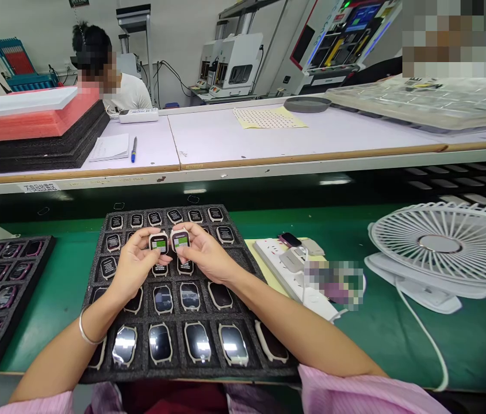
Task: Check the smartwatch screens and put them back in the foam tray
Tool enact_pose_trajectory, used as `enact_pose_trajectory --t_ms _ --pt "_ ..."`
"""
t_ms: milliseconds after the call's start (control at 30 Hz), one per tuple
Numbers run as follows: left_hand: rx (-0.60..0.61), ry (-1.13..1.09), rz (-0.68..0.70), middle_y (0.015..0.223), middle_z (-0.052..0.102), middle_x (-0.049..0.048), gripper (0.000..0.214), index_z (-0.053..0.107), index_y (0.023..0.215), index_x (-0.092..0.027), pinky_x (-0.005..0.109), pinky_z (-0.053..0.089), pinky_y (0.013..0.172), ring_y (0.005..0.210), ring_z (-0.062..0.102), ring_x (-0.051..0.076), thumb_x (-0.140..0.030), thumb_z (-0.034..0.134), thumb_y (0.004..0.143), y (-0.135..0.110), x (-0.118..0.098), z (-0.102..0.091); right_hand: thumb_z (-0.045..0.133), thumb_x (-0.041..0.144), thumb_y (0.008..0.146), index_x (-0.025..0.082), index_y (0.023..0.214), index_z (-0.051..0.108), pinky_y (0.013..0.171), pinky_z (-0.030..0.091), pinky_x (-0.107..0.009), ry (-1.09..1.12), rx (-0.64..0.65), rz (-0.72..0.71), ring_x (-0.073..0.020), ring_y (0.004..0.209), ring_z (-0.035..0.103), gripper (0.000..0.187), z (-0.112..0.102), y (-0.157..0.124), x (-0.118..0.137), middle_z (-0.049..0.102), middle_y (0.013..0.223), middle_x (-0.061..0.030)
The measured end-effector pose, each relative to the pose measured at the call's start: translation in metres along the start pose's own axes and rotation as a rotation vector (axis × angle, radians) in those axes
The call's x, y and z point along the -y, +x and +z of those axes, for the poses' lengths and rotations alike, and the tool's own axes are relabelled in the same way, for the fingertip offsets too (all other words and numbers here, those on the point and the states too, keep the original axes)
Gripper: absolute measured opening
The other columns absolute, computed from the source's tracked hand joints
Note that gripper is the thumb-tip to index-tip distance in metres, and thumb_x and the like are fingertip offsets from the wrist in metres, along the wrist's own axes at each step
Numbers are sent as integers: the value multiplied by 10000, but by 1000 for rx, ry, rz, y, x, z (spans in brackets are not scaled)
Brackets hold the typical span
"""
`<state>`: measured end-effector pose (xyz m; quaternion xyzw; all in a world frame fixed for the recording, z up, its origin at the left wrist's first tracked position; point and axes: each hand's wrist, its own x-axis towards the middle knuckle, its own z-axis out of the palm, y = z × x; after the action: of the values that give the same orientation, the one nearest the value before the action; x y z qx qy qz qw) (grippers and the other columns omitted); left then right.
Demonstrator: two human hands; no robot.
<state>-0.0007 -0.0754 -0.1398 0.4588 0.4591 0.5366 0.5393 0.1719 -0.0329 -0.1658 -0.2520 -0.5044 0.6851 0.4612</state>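
Observation:
My left hand (138, 259) grips a smartwatch without a strap (159, 242), its pale case pinched by thumb and fingers. Close beside it, my right hand (203, 253) grips a second watch (180, 241) the same way. Both lit screens show a green and white picture. Under my hands lies a black foam tray (139, 359) whose pockets hold rows of similar watches. In the back rows the screens carry white text on black; in the front rows they are dark and reflective, such as one front watch (198, 341). My forearms hide some pockets.
At left sits another foam tray (31, 279) of purple-edged watches. Right of my tray are a white power strip (286, 270) and a white fan (441, 244) with its cable. A raised shelf (217, 144) crosses behind, bearing foam sheets (31, 123), a pen (134, 149) and clear trays. A person sits beyond.

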Motion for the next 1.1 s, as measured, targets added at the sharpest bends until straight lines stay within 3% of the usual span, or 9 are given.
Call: enact_pose_trajectory --t_ms 167,467,867,1100 --pt "-14 -68 -51 898 698 14 318 609 1090 -181 314 629 650 629 739 167 -353 661 828 -1 -1 -1 744 397 814 219 1012 636 502 444 -245 90 -28 67 -94 542 527 287 0 0 3 625 810 18" --pt "10 -67 -58 900 712 5 339 615 1076 -180 301 632 659 629 748 171 -224 651 742 -3 -4 1 786 296 765 218 1012 615 494 428 -233 19 -26 23 -69 522 497 311 0 -1 3 596 832 32" --pt "-13 -33 -42 935 690 13 323 611 1060 -185 314 639 645 624 745 172 -255 679 752 -3 -3 1 757 199 724 228 1051 604 532 466 -251 15 7 -8 -92 573 516 362 1 -3 4 620 862 20" --pt "21 -61 -18 971 694 23 328 612 1067 -184 314 639 647 641 750 180 -262 668 754 -2 -1 -1 742 260 769 225 1045 619 542 480 -274 49 6 25 -100 553 568 304 -1 -3 3 625 839 28"
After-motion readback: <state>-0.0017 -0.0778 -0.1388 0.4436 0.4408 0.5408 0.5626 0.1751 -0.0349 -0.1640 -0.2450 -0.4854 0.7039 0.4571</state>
